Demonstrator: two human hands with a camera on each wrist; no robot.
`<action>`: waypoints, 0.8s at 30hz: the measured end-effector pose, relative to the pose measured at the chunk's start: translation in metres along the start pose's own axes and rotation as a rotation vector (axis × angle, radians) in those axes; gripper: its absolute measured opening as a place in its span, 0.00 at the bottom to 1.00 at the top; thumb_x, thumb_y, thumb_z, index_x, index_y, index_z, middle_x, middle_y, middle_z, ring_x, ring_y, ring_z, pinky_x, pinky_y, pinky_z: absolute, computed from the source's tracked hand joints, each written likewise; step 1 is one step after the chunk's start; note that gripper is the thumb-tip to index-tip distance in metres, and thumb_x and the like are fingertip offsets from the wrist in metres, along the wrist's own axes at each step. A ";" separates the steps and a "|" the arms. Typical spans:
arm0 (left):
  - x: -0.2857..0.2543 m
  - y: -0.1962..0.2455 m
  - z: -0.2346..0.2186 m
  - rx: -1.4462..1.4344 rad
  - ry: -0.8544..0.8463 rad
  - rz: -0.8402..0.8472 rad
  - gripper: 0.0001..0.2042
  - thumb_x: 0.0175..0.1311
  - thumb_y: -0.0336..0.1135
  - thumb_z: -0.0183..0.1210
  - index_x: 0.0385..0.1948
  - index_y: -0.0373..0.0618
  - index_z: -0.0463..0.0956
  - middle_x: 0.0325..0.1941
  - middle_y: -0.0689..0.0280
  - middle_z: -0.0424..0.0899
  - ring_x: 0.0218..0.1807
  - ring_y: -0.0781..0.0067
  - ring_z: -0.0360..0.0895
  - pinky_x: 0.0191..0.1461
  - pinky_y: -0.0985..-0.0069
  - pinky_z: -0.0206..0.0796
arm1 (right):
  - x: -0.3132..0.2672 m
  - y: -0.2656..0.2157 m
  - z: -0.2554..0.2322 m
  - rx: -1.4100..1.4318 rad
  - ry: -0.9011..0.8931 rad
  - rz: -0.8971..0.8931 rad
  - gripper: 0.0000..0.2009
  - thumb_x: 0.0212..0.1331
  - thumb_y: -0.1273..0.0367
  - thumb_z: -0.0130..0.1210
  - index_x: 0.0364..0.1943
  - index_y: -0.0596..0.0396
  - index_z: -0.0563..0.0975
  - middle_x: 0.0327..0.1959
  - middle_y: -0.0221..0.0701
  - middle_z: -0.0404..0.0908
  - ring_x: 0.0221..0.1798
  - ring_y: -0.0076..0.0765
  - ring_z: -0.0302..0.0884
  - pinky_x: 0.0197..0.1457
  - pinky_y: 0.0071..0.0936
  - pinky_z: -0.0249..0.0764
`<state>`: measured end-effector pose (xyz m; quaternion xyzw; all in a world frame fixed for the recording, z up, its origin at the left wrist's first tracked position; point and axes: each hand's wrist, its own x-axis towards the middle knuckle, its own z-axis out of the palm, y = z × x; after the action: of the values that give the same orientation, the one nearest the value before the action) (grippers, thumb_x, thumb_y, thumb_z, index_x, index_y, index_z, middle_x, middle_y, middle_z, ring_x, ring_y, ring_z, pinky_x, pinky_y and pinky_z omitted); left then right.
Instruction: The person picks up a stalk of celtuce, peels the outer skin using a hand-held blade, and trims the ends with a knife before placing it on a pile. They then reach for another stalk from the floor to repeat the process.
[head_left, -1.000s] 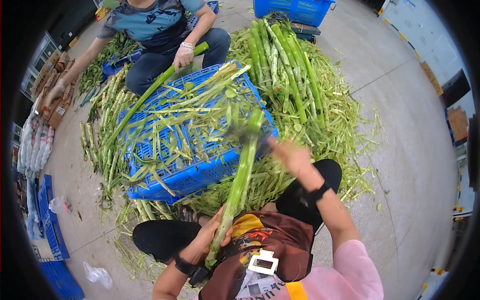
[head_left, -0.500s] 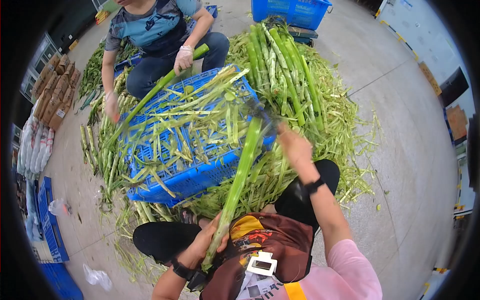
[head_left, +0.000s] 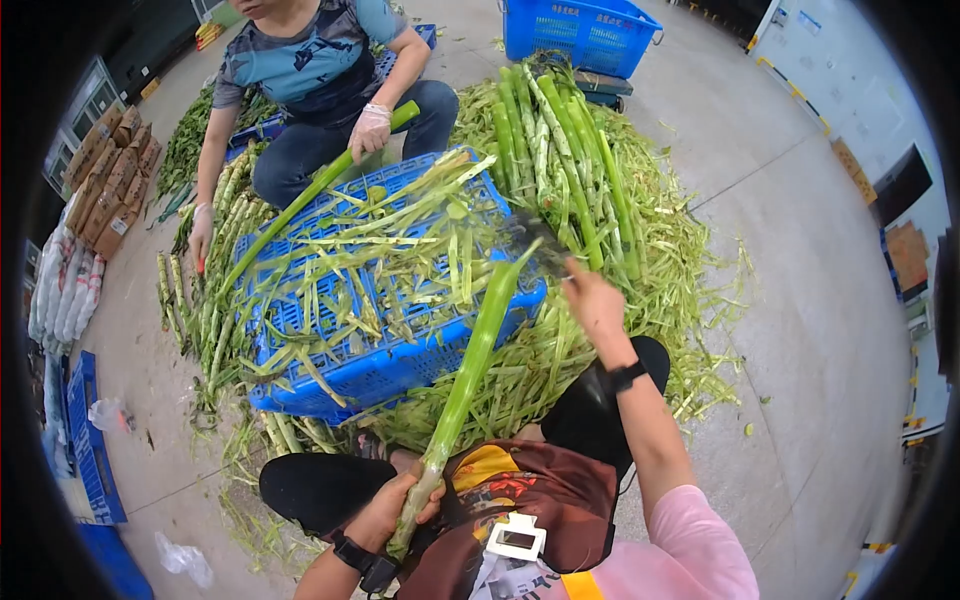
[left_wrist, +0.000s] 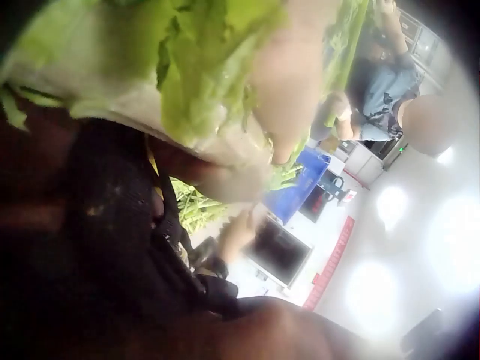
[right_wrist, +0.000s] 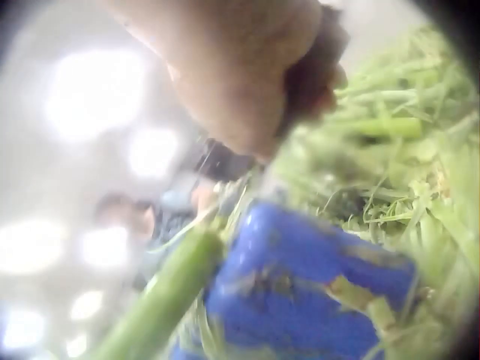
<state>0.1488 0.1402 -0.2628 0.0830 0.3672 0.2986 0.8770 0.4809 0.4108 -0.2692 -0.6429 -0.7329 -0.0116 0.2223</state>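
Note:
My left hand (head_left: 405, 500) grips the lower end of a long celtuce stem (head_left: 470, 380), which slants up and away from my lap. The stem's upper part looks smooth and peeled; its lower end is paler and rougher. My right hand (head_left: 597, 308) holds a dark-bladed knife (head_left: 540, 245) just past the stem's upper tip. A thin strip of peel (head_left: 525, 258) trails from the tip toward the blade. In the left wrist view the fingers (left_wrist: 289, 82) wrap round the leafy-looking lower end. The right wrist view shows the stem (right_wrist: 169, 296) beside the blue crate, below the right hand (right_wrist: 232, 67).
An upturned blue crate (head_left: 370, 375) covered with peel strips stands before me. Peeled stems (head_left: 565, 150) lie on a heap of peelings (head_left: 670, 290) at its right. Across sits another person (head_left: 320, 60) in gloves, holding a stem (head_left: 310, 195). Unpeeled stems (head_left: 225, 250) lie at left.
My right hand has moved slightly with the knife at the stem's tip, and a peel strip now trails there. The stem looks smoother. The other person's far-reaching arm has come down to the stems at left.

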 end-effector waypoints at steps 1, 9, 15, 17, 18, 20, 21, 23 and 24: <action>0.000 0.001 0.002 0.014 -0.005 0.013 0.26 0.66 0.62 0.41 0.48 0.48 0.64 0.27 0.63 0.67 0.15 0.73 0.63 0.16 0.79 0.56 | -0.001 0.005 0.001 0.056 0.029 0.003 0.20 0.56 0.58 0.56 0.55 0.37 0.74 0.25 0.37 0.77 0.24 0.47 0.77 0.27 0.40 0.74; 0.004 -0.007 -0.010 -0.104 -0.025 -0.059 0.29 0.67 0.61 0.42 0.62 0.52 0.59 0.24 0.64 0.67 0.13 0.74 0.61 0.17 0.79 0.56 | -0.029 -0.034 -0.012 0.057 -0.097 -0.150 0.19 0.57 0.58 0.56 0.54 0.38 0.76 0.30 0.37 0.80 0.27 0.47 0.78 0.30 0.39 0.75; 0.003 -0.010 0.011 -0.306 -0.171 -0.026 0.29 0.69 0.57 0.39 0.69 0.56 0.52 0.19 0.67 0.63 0.12 0.75 0.59 0.19 0.80 0.55 | -0.030 -0.033 -0.007 0.213 -0.056 -0.050 0.19 0.57 0.58 0.57 0.53 0.40 0.77 0.30 0.38 0.79 0.30 0.50 0.78 0.31 0.42 0.74; 0.004 -0.008 0.017 -0.261 -0.098 -0.082 0.29 0.70 0.57 0.38 0.68 0.55 0.55 0.17 0.69 0.61 0.12 0.75 0.59 0.19 0.80 0.55 | -0.034 -0.047 -0.013 0.153 -0.085 -0.098 0.18 0.57 0.58 0.57 0.52 0.41 0.78 0.30 0.40 0.80 0.31 0.50 0.79 0.31 0.42 0.74; 0.002 -0.011 0.014 -0.271 -0.100 -0.082 0.29 0.70 0.57 0.37 0.67 0.53 0.56 0.17 0.68 0.62 0.13 0.74 0.59 0.20 0.80 0.55 | -0.030 -0.041 -0.005 0.141 -0.094 -0.019 0.18 0.57 0.58 0.57 0.52 0.41 0.77 0.30 0.39 0.80 0.30 0.49 0.78 0.31 0.41 0.74; 0.005 -0.012 0.006 -0.280 -0.118 -0.072 0.29 0.70 0.58 0.37 0.65 0.51 0.58 0.18 0.67 0.64 0.14 0.74 0.61 0.20 0.79 0.56 | -0.013 -0.018 0.013 0.111 -0.095 0.131 0.19 0.57 0.58 0.57 0.53 0.40 0.77 0.29 0.39 0.80 0.29 0.48 0.78 0.30 0.40 0.74; 0.002 -0.011 0.005 -0.193 -0.045 -0.026 0.29 0.70 0.59 0.37 0.64 0.50 0.60 0.19 0.67 0.65 0.15 0.74 0.62 0.21 0.80 0.56 | -0.013 -0.018 0.006 0.184 -0.079 0.148 0.19 0.57 0.58 0.57 0.54 0.40 0.76 0.30 0.39 0.80 0.28 0.47 0.78 0.29 0.39 0.74; -0.003 -0.008 0.003 -0.022 0.094 0.074 0.29 0.70 0.59 0.36 0.61 0.47 0.63 0.20 0.65 0.68 0.16 0.73 0.63 0.22 0.80 0.57 | -0.018 -0.026 -0.003 0.247 0.017 -0.038 0.19 0.57 0.58 0.57 0.54 0.40 0.76 0.29 0.37 0.79 0.28 0.46 0.78 0.29 0.38 0.73; -0.006 -0.006 0.001 0.002 0.093 0.058 0.29 0.69 0.60 0.36 0.59 0.46 0.64 0.21 0.64 0.69 0.16 0.73 0.63 0.22 0.80 0.57 | -0.025 -0.034 -0.009 0.278 0.061 -0.124 0.19 0.57 0.58 0.57 0.54 0.40 0.76 0.29 0.37 0.79 0.27 0.46 0.78 0.28 0.38 0.73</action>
<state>0.1492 0.1323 -0.2604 0.0807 0.4054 0.3271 0.8498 0.4538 0.3791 -0.2605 -0.5589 -0.7585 0.0568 0.3303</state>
